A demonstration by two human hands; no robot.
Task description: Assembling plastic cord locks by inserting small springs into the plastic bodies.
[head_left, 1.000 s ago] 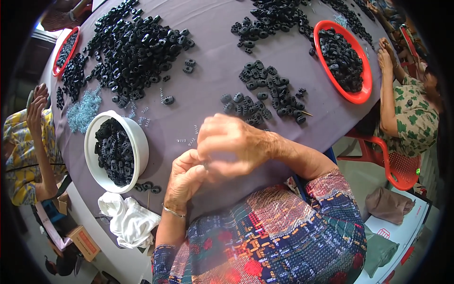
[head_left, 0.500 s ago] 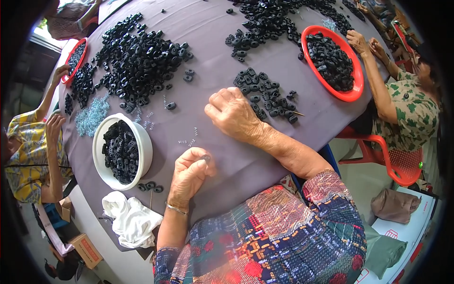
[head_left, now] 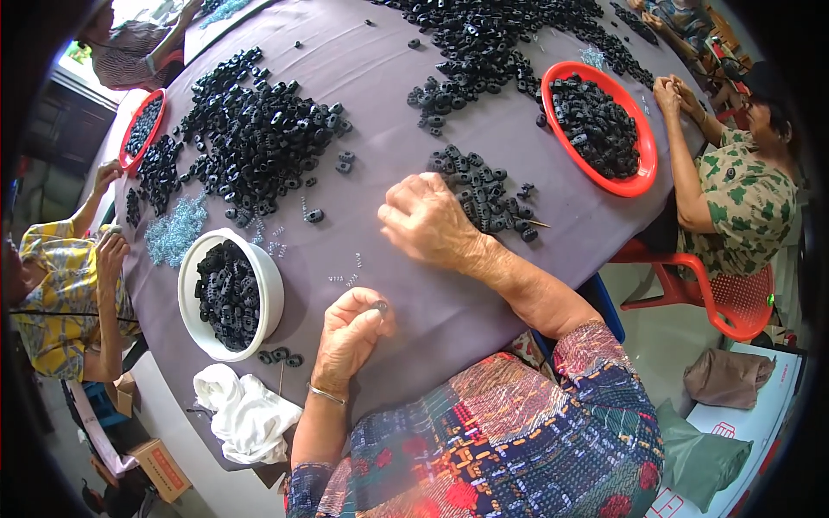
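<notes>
1. Several dozen black pieces filled a white bowl (head_left: 274, 295) on the left of the tabletop (head_left: 371, 129), with a pile of pale blue springs (head_left: 175, 220) on its far side and a white cloth (head_left: 250, 419) on its near side.

2. A few loose springs (head_left: 337, 279) lay to the right of the bowl, just beyond the left hand (head_left: 352, 335).

3. That hand pinched a small dark piece (head_left: 380, 306) between thumb and forefinger, a narrow grip closed on it above the near part of the tabletop. A second earlier the two hands had met; now they were apart, so the piece seemed to rest with the left hand alone. Its forearm rose from the near edge, the thumb uppermost.

4. Farther out and to the right, the right hand (head_left: 436, 220) was poised back-up, fingers curled, its forearm slanting in from the near right. The fingertips were hidden, so whether that grip held anything could not be told.

5. Beside it on the right lay a cluster of black pieces (head_left: 494, 194); farther right, a red dish (head_left: 623, 186) held more. Just past the dish, a co-worker's hands (head_left: 673, 97) had drawn closer together.
</notes>
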